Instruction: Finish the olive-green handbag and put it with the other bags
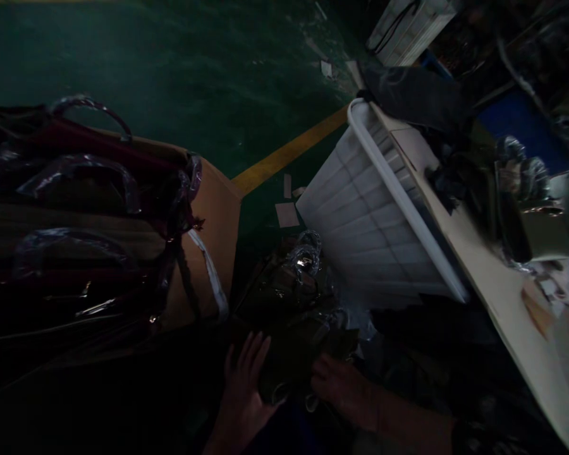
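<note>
A dark olive-green bag (289, 351) lies low in front of me in the head view, in dim light. My left hand (246, 385) rests along its left side with the fingers stretched and apart. On the other side, my right hand (339, 382) has its fingers curled closed at the bag's edge, and the fingertips are partly hidden. Pale loops (312, 402) show at the near edge between my hands. Just beyond are more dark bags with plastic-wrapped handles (306, 256). Deep shadow hides much of the bag's lower part.
To the left, a cardboard box (218, 221) holds dark red bags (90, 142) with wrapped handles. A white ribbed bin (360, 208) stands right of centre, beside a cluttered table (497, 284). Paper scraps (287, 215) lie on the green floor (194, 76) near a yellow line (289, 151).
</note>
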`<state>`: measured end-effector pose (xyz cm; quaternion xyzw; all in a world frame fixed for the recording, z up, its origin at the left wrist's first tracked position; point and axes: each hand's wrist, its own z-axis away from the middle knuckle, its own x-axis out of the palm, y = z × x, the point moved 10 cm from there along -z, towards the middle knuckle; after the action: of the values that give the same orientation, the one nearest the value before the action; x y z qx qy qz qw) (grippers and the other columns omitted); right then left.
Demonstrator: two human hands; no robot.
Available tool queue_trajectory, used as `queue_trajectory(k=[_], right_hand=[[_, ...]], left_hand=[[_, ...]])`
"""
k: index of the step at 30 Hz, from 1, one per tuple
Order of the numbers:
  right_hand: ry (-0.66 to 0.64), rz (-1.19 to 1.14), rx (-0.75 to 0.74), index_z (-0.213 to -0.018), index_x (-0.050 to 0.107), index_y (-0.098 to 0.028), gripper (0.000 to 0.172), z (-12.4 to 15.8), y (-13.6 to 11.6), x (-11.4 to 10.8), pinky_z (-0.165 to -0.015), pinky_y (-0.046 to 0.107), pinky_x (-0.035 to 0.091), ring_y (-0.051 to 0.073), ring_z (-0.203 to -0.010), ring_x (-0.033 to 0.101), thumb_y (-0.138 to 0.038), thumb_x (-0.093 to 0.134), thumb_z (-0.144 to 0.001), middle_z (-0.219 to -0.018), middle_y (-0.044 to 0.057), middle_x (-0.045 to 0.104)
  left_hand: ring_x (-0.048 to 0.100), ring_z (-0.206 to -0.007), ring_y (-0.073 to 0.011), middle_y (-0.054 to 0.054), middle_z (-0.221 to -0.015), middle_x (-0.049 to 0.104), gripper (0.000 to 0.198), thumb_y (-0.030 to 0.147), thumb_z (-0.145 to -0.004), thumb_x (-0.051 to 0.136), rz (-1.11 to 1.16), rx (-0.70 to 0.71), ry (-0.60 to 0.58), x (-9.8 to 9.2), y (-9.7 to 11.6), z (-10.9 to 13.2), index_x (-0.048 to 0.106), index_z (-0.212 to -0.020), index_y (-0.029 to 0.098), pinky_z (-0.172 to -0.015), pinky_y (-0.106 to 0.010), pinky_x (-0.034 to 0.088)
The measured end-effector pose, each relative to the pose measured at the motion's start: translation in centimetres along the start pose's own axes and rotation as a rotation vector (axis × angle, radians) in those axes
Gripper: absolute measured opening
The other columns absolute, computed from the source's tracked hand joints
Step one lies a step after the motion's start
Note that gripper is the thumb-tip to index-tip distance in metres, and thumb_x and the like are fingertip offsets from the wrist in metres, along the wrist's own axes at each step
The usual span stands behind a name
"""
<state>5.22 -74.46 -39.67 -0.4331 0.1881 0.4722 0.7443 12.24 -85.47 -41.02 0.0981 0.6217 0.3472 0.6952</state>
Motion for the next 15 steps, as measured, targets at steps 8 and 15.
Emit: queue_trajectory(k=[8,15], right_hand=[[0.111,0.041,0.033,-0.083,0.047,-0.017,0.009,-1.1,0.0,0.5,-0.058,0.029,0.033,0.017,-0.074,0.042,-0.020,0.055,-0.081,-0.084,0.002,0.050],[0.250,0.160,-0.088,-0.079,0.047,-0.020,0.009,-2.6,-4.4,0.0,-0.053,0.029,0.040,0.017,-0.063,0.046,-0.016,0.055,-0.076,-0.070,0.000,0.051]], left_hand=[[0.048,-0.109,-0.0238,-0.014,-0.126,0.046,0.093,0.039,-0.066,0.068,0.270,0.002,0.108,2.3,-0.9,0.6,0.014,-0.138,0.014,-0.089,-0.036,0.043],[0.057,-0.096,-0.0214,-0.004,-0.106,0.061,0.042,0.035,-0.074,0.054,0.244,-0.010,-0.012,3.3,-2.0,4.7,0.053,-0.115,0.026,-0.082,-0.033,0.047]])
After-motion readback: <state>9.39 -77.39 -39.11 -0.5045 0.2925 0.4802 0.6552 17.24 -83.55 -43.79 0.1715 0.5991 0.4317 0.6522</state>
